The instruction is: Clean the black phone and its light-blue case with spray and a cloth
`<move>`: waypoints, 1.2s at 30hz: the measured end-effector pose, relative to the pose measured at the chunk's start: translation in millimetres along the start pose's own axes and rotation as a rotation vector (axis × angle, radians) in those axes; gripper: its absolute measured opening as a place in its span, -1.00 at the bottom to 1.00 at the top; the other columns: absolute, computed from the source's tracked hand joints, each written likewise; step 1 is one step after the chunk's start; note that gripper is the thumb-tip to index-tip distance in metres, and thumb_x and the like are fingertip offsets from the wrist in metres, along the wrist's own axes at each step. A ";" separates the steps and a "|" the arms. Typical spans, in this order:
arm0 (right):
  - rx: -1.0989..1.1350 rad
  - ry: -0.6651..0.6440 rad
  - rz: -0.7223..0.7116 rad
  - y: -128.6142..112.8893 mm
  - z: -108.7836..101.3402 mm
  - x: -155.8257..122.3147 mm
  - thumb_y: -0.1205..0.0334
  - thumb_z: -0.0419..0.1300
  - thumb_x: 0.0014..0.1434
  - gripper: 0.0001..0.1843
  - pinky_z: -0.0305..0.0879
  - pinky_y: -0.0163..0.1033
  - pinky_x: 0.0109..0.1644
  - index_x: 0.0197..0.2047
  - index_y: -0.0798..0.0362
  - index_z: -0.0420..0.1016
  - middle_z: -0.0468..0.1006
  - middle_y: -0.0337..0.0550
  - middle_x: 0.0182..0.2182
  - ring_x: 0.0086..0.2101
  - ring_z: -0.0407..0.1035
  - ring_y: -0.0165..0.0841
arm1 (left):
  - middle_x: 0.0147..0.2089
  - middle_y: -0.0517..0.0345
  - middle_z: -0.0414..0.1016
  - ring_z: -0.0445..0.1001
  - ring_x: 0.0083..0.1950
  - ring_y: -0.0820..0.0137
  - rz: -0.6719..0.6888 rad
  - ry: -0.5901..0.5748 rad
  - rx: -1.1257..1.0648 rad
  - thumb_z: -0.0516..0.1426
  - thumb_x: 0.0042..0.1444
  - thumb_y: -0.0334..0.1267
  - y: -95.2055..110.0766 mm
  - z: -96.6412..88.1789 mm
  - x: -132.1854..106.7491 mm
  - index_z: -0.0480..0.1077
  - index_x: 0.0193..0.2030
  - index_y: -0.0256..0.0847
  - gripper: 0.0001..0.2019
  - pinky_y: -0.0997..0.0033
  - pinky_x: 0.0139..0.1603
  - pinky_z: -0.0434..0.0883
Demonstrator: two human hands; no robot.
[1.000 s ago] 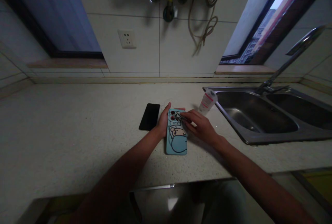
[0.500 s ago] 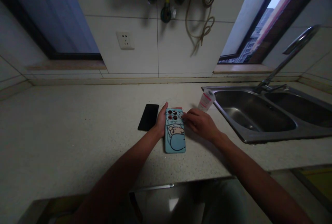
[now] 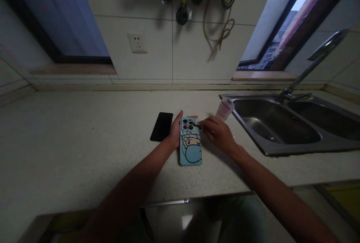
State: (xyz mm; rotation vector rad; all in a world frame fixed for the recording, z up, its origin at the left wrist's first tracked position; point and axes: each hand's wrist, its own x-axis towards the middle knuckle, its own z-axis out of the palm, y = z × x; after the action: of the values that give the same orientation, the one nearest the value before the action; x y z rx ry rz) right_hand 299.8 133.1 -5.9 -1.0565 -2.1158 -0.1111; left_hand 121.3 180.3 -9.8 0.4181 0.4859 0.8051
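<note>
A light-blue phone case (image 3: 191, 155) with a cartoon figure and round camera openings is held just above or on the counter. My left hand (image 3: 176, 130) is wrapped round its left edge, with the thumb up along that side and fingertips showing behind the top. At the case's upper right corner, my right hand (image 3: 218, 132) is closed in a pinch. A small whitish bit (image 3: 196, 121) shows at its fingertips beside the camera openings; its kind cannot be made out. Left of the case a black phone (image 3: 161, 126) lies flat on the counter.
A clear plastic cup (image 3: 225, 108) with pink print stands tilted in view behind my right hand, near the sink's rim (image 3: 244, 132). The faucet (image 3: 303, 72) rises behind the double sink. Speckled counter (image 3: 84, 134) stretches left; the tiled wall has a socket (image 3: 137, 43).
My right hand's fingertips have shifted slightly at the case's upper right corner, by the camera openings. The whole view has moved a little; case, phone and cup otherwise keep their places.
</note>
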 end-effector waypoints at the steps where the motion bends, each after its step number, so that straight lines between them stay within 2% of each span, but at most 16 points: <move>1: 0.006 0.036 0.060 2.1 -2.7 0.6 0.38 0.08 0.27 -0.79 0.31 -0.17 -0.25 -0.14 0.07 0.54 0.53 -0.04 -0.31 -0.30 0.39 -0.26 | -0.32 -0.18 0.62 0.62 -0.35 0.15 -0.011 -0.006 0.001 -0.09 0.34 0.10 0.2 0.3 -0.5 0.50 0.05 -0.40 -0.41 0.15 -0.26 0.54; 6: 0.112 0.173 0.332 -0.9 -7.5 3.2 0.28 0.06 0.25 -0.88 0.19 -0.22 -0.36 -0.32 0.03 0.38 0.43 -0.17 -0.45 -0.44 0.28 -0.33 | -0.26 -0.24 0.63 0.63 -0.32 0.14 -0.012 -0.004 -0.003 -0.11 0.34 0.09 1.3 2.1 -3.6 0.47 0.08 -0.41 -0.40 0.13 -0.24 0.54; 9: 0.206 0.160 0.448 -6.1 -4.8 3.0 0.27 0.04 0.19 -0.92 0.12 -0.25 -0.41 -0.36 0.00 0.29 0.38 -0.24 -0.50 -0.48 0.25 -0.35 | -0.22 -0.25 0.63 0.64 -0.30 0.13 0.023 -0.004 0.001 -0.08 0.33 0.09 2.8 2.7 -5.1 0.47 0.09 -0.40 -0.42 0.14 -0.22 0.54; 12: 0.273 0.138 0.496 -6.7 -1.6 2.5 0.26 0.06 0.14 -0.98 0.11 -0.26 -0.42 -0.33 0.00 0.29 0.39 -0.26 -0.50 -0.49 0.25 -0.36 | -0.18 -0.27 0.63 0.63 -0.27 0.14 0.087 0.003 0.011 -0.07 0.32 0.08 4.3 3.3 -5.8 0.48 0.07 -0.42 -0.42 0.18 -0.21 0.53; 14: 0.347 0.091 0.534 -5.7 0.7 2.5 0.25 0.06 0.14 -0.94 0.13 -0.27 -0.41 -0.31 0.01 0.32 0.41 -0.26 -0.49 -0.48 0.26 -0.36 | -0.17 -0.27 0.63 0.63 -0.27 0.15 0.121 0.019 0.014 -0.09 0.33 0.08 5.2 4.3 -6.3 0.48 0.05 -0.42 -0.42 0.22 -0.26 0.51; 16: 0.474 -0.021 0.610 -5.9 3.3 2.9 0.18 0.06 0.19 -0.87 0.14 -0.28 -0.43 -0.30 0.02 0.37 0.40 -0.26 -0.51 -0.49 0.26 -0.36 | -0.18 -0.26 0.63 0.62 -0.29 0.16 0.146 0.036 0.009 -0.10 0.33 0.07 6.0 5.8 -7.0 0.49 0.02 -0.41 -0.43 0.24 -0.30 0.50; 19: 0.751 -0.262 0.726 -11.1 6.7 4.1 -0.07 0.07 0.26 -0.64 0.12 -0.31 -0.49 -0.31 0.06 0.41 0.40 -0.23 -0.49 -0.52 0.21 -0.41 | -0.20 -0.22 0.64 0.61 -0.32 0.20 0.193 0.046 -0.015 -0.10 0.33 0.06 7.4 8.6 -9.0 0.51 -0.03 -0.38 -0.45 0.24 -0.28 0.51; 21: 0.925 -0.394 0.745 -17.3 7.8 5.2 -0.23 0.10 0.23 -0.50 0.05 -0.33 -0.53 -0.35 0.08 0.41 0.36 -0.25 -0.52 -0.56 0.14 -0.46 | -0.21 -0.19 0.64 0.60 -0.34 0.23 0.224 0.066 -0.033 -0.09 0.33 0.05 8.5 10.3 -10.2 0.51 -0.04 -0.37 -0.46 0.26 -0.29 0.50; 23: 1.053 -0.465 0.748 -23.5 8.1 6.1 -0.29 0.18 0.15 -0.45 -0.02 -0.34 -0.55 -0.38 0.10 0.40 0.29 -0.32 -0.58 -0.60 0.06 -0.50 | -0.24 -0.17 0.64 0.59 -0.36 0.25 0.239 0.097 -0.040 -0.09 0.32 0.06 9.4 11.4 -10.7 0.51 -0.02 -0.38 -0.46 0.30 -0.32 0.49; 28: 1.199 -0.532 0.773 -30.1 6.3 6.1 -0.25 0.35 0.02 -0.45 -0.03 -0.37 -0.56 -0.36 0.13 0.43 0.33 -0.33 -0.57 -0.59 0.10 -0.53 | -0.26 -0.17 0.64 0.59 -0.36 0.25 0.250 0.123 -0.038 -0.07 0.30 0.08 10.5 10.6 -9.2 0.50 0.03 -0.39 -0.44 0.31 -0.29 0.48; 30: 1.214 -0.553 0.789 -29.3 4.9 5.2 -0.23 0.36 0.02 -0.46 -0.11 -0.39 -0.60 -0.37 0.13 0.42 0.29 -0.36 -0.60 -0.62 0.05 -0.56 | -0.24 -0.17 0.64 0.60 -0.33 0.23 0.245 0.114 -0.039 -0.09 0.31 0.08 11.3 9.6 -8.9 0.49 0.05 -0.38 -0.43 0.29 -0.26 0.49; 33: 1.259 -0.531 0.831 -27.0 2.7 4.7 -0.21 0.34 0.07 -0.50 -0.27 -0.39 -0.66 -0.40 0.09 0.36 0.09 -0.48 -0.69 -0.69 -0.13 -0.59 | -0.18 -0.22 0.63 0.61 -0.26 0.18 0.204 0.049 -0.057 -0.15 0.33 0.13 12.5 8.9 -10.7 0.47 0.09 -0.40 -0.36 0.21 -0.19 0.50; 36: 1.355 -0.467 0.851 -24.5 1.1 6.0 -0.19 0.34 0.07 -0.49 -0.30 -0.40 -0.70 -0.46 0.02 0.23 -0.03 -0.54 -0.72 -0.72 -0.22 -0.60 | -0.08 -0.31 0.60 0.61 -0.10 0.07 0.093 -0.069 -0.077 -0.21 0.29 0.26 11.4 10.0 -14.4 0.44 0.13 -0.43 -0.23 0.09 -0.07 0.50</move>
State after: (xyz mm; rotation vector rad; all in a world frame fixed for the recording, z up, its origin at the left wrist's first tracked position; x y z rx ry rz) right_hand 279.4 121.4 3.1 -0.9660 -1.3088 1.8078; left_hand 111.8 174.7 8.0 0.3981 0.3722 0.8936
